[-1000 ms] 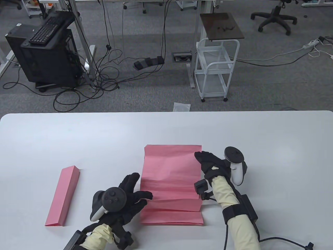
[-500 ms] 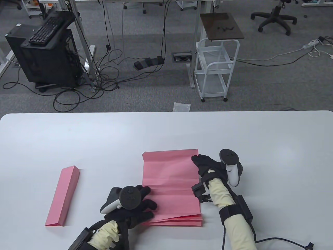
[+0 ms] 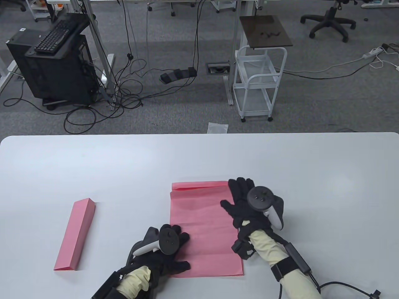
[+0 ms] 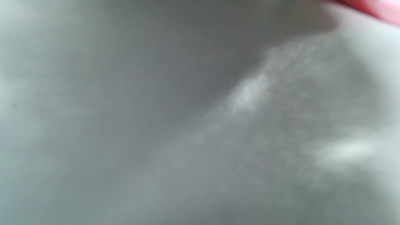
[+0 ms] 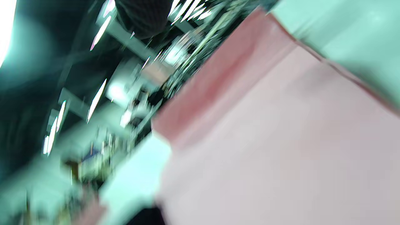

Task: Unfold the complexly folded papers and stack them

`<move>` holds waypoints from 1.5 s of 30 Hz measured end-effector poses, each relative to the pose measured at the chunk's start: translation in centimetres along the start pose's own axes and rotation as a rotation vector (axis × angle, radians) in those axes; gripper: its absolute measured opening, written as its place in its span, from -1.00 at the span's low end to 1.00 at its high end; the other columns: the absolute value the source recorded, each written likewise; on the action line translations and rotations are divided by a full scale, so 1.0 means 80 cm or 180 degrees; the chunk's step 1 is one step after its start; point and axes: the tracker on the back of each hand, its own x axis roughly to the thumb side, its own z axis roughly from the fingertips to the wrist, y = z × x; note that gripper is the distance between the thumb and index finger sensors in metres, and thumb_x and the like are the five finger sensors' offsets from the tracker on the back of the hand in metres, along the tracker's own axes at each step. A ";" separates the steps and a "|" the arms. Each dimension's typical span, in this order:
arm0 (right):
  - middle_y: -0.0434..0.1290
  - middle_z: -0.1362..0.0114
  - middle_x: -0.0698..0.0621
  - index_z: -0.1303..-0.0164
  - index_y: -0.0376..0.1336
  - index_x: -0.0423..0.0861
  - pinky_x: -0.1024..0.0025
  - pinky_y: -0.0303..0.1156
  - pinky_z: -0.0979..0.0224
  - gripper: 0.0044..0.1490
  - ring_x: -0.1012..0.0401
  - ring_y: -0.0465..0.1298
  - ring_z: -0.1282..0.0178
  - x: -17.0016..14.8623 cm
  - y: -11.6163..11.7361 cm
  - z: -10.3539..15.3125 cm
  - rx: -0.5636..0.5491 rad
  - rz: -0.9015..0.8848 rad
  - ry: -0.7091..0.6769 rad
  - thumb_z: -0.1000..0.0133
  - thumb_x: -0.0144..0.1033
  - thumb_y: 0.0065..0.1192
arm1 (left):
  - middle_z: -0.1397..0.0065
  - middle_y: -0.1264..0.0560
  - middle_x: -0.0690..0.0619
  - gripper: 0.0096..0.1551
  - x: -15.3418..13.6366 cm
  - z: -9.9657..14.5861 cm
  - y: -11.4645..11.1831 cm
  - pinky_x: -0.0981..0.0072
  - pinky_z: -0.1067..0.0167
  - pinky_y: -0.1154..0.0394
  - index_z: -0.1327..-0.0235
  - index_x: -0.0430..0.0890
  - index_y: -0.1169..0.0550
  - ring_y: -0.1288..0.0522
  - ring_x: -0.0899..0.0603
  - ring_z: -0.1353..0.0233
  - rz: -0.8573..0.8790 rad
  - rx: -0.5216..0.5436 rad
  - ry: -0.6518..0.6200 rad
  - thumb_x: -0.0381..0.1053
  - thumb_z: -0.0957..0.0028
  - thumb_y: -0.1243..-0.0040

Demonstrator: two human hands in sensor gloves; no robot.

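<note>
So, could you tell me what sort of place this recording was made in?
Probably an office or lab: a white table on grey carpet, a rolling office chair, a computer tower with a keyboard, and loose cables.

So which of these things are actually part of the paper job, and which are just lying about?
Part of the job:
unfolded pink sheet, pressed flat by left hand and right hand
folded pink paper, waiting

Lying about:
white cart
keyboard
office chair
floor cables
</note>
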 end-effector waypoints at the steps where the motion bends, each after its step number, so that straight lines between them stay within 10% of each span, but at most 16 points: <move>1: -0.25 -0.78 0.07 -0.65 -0.08 0.11 -0.06 -0.67 -0.52 -0.11 0.12 -0.45 -0.72 0.009 0.023 0.008 0.0546 0.0357 -0.0132 -0.13 0.01 0.15 | -0.47 0.73 0.25 0.12 0.000 -0.001 0.000 -0.11 -0.28 0.73 -0.40 0.30 0.50 0.77 -0.11 -0.49 0.0002 -0.0011 0.0015 0.53 -0.01 0.13; 4: -0.49 -0.75 0.20 -0.65 -0.27 0.23 -0.02 -0.78 -0.45 0.00 0.20 -0.61 -0.66 0.027 0.076 0.022 0.1498 0.0785 -0.0258 -0.10 0.15 0.10 | -0.46 0.74 0.27 0.13 -0.001 -0.001 0.000 -0.10 -0.27 0.74 -0.38 0.31 0.51 0.78 -0.10 -0.48 0.0001 -0.0022 0.0032 0.54 0.02 0.13; 9: -0.56 -0.68 0.31 -0.55 -0.42 0.38 -0.02 -0.76 -0.45 0.01 0.27 -0.62 -0.63 0.023 0.109 0.017 0.1804 0.1328 -0.0178 -0.05 0.29 -0.03 | -0.45 0.75 0.30 0.14 -0.001 0.000 0.000 -0.08 -0.26 0.76 -0.36 0.34 0.52 0.79 -0.07 -0.47 0.0009 -0.0040 0.0078 0.55 0.05 0.14; 24: -0.46 -0.68 0.44 -0.53 -0.31 0.45 0.04 -0.74 -0.50 -0.10 0.36 -0.55 -0.66 -0.060 0.050 0.070 0.1518 0.0784 0.0455 -0.11 0.16 0.04 | -0.44 0.75 0.32 0.15 -0.002 0.001 0.001 -0.07 -0.26 0.76 -0.35 0.36 0.52 0.80 -0.06 -0.46 0.0020 -0.0044 0.0101 0.56 0.08 0.12; 34: -0.38 -0.73 0.28 -0.59 -0.23 0.30 0.01 -0.72 -0.51 -0.08 0.25 -0.49 -0.69 0.021 0.094 0.008 0.1591 0.1090 -0.0161 -0.11 0.08 0.10 | -0.44 0.76 0.31 0.15 -0.001 0.001 0.001 -0.08 -0.26 0.77 -0.34 0.36 0.53 0.80 -0.06 -0.46 0.0012 -0.0057 0.0096 0.56 0.08 0.13; 45: -0.27 -0.69 0.53 -0.44 -0.03 0.54 0.08 -0.73 -0.55 -0.30 0.47 -0.40 -0.69 -0.086 0.016 -0.035 0.0963 0.0231 0.1017 -0.12 0.06 0.11 | -0.44 0.76 0.30 0.15 -0.001 0.001 0.001 -0.09 -0.26 0.76 -0.35 0.35 0.53 0.80 -0.07 -0.46 0.0003 -0.0057 0.0081 0.55 0.08 0.13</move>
